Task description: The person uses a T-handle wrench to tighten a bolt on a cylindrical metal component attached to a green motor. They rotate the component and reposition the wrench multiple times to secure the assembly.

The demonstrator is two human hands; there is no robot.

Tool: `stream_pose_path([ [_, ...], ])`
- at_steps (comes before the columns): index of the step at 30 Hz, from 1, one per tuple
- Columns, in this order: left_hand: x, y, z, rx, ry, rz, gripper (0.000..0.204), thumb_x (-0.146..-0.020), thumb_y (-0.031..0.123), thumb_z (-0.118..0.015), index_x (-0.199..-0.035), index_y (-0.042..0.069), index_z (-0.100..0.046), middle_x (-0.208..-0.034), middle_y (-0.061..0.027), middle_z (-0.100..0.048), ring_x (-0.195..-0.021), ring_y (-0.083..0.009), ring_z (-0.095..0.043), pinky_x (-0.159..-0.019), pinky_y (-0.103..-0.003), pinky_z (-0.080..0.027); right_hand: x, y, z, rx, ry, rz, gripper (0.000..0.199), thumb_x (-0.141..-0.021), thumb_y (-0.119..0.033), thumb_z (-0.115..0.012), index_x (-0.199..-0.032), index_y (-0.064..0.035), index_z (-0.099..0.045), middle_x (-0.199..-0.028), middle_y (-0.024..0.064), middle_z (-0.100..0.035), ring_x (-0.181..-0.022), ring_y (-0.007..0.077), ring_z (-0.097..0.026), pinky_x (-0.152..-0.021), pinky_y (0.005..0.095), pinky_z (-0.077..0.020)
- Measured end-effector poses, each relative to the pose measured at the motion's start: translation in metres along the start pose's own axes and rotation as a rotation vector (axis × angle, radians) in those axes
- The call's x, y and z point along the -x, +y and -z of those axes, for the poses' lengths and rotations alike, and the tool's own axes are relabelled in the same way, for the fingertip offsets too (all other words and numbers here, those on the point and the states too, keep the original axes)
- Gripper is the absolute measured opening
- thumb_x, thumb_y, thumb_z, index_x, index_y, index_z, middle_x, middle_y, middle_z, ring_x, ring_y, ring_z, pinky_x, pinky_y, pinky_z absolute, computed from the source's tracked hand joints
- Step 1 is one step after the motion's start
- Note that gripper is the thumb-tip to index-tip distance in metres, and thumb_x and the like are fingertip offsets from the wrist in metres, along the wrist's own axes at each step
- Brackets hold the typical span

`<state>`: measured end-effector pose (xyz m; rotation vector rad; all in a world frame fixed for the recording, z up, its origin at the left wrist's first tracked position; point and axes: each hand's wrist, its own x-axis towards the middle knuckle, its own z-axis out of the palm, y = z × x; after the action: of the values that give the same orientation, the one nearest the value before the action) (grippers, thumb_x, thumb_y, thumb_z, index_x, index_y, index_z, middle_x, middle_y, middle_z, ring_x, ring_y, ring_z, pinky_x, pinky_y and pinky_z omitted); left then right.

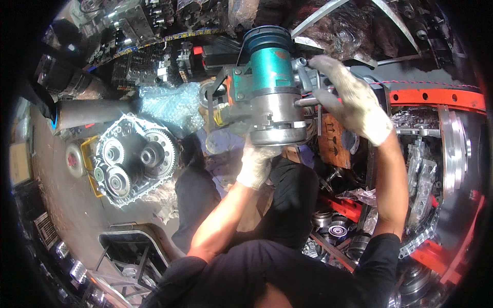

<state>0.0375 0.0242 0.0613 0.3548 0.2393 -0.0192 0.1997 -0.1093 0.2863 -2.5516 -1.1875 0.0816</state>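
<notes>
1. Only the head view on my feed at this end, so that's what I'm going off. The piece being worked on is a green-and-silver cylinder [271, 69], sitting from 12 to 1 o'clock. Its blue pulley [267, 39] is at the far end and its silver end [277, 117] faces back toward the wearer.

2. My left hand [256, 167], in a pale work glove, is right under the silver end, coming up from 6 o'clock. The fingers tuck out of sight below it, so honestly I can't tell if they're clasping it or just propping it.

3. My right hand [355, 97], gloved too, is around 1 to 2 o'clock, with fingers and thumb spread and the grey lever [303, 77] in front of the gap. Bit of blur there, so I can't swear to a grip.

4. My read: the step in hand is working the side fittings while the left steadies the near end. The next move seems to call for a sure hold on that lever and no slack in the left's support. I'd keep fingertips clear of the pulley too.

5. Around it: an open gear housing [141, 177] at 9 o'clock, bubble wrap [172, 108] at 10, a red rail [439, 98] between 2 and 3, and a brown carton [328, 149] at 3, just past the cylinder's right side.
</notes>
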Motion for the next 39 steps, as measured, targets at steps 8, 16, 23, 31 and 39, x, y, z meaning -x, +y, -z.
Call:
stream_pose_path([
  [8, 0.002, 0.002, -0.001, 0.015, 0.009, 0.007, 0.072, -0.081, -0.002, -0.074, -0.148, 0.009, -0.053, -0.131, -0.0078, -0.069, -0.118, -0.0223, -0.068, -0.101, -0.036, -0.058, -0.003, 0.012, -0.001, 0.03, -0.158, 0.231, 0.066, -0.074, 0.005, -0.081, -0.137, -0.0099, -0.067, -0.12, 0.0159, -0.072, -0.111, 0.0356, -0.072, -0.091, 0.0415, -0.0595],
  [16, 0.003, 0.001, 0.001, 0.008, 0.045, 0.022, 0.07, -0.08, -0.004, -0.074, -0.146, 0.008, -0.054, -0.13, -0.0077, -0.068, -0.117, -0.0228, -0.068, -0.101, -0.037, -0.058, -0.001, 0.016, -0.025, -0.017, -0.308, -0.361, 0.032, -0.101, -0.023, -0.062, -0.125, -0.0046, -0.073, -0.103, 0.0178, -0.077, -0.081, 0.0316, -0.074, -0.076, 0.0421, -0.0584],
  [23, 0.005, 0.014, -0.009, -0.039, -0.024, 0.053, 0.069, -0.082, -0.001, -0.072, -0.148, 0.008, -0.053, -0.131, -0.0075, -0.068, -0.118, -0.0215, -0.067, -0.102, -0.036, -0.056, 0.003, 0.013, -0.002, 0.367, -0.143, 0.0, 0.046, -0.093, -0.007, -0.068, -0.138, -0.0061, -0.062, -0.132, 0.0191, -0.07, -0.121, 0.0394, -0.068, -0.099, 0.0469, -0.0569],
  [31, 0.006, 0.016, -0.009, -0.087, -0.007, 0.074, 0.069, -0.081, -0.002, -0.069, -0.148, 0.007, -0.053, -0.132, -0.0074, -0.068, -0.12, -0.0201, -0.066, -0.102, -0.034, -0.055, 0.0, 0.003, 0.004, 0.38, -0.169, 0.156, 0.039, -0.086, -0.015, -0.081, -0.124, -0.0121, -0.073, -0.11, 0.0148, -0.075, -0.097, 0.0368, -0.072, -0.085, 0.0465, -0.057],
  [39, 0.005, 0.012, -0.008, 0.017, -0.032, 0.047, 0.067, -0.081, -0.008, -0.067, -0.145, 0.008, -0.056, -0.131, -0.0075, -0.068, -0.119, -0.0208, -0.067, -0.105, -0.032, -0.054, 0.001, 0.006, -0.013, 0.525, -0.275, 0.159, 0.024, -0.098, -0.023, -0.067, -0.119, -0.0255, -0.079, -0.077, 0.0093, -0.068, -0.073, 0.0305, -0.07, -0.062, 0.045, -0.0556],
])
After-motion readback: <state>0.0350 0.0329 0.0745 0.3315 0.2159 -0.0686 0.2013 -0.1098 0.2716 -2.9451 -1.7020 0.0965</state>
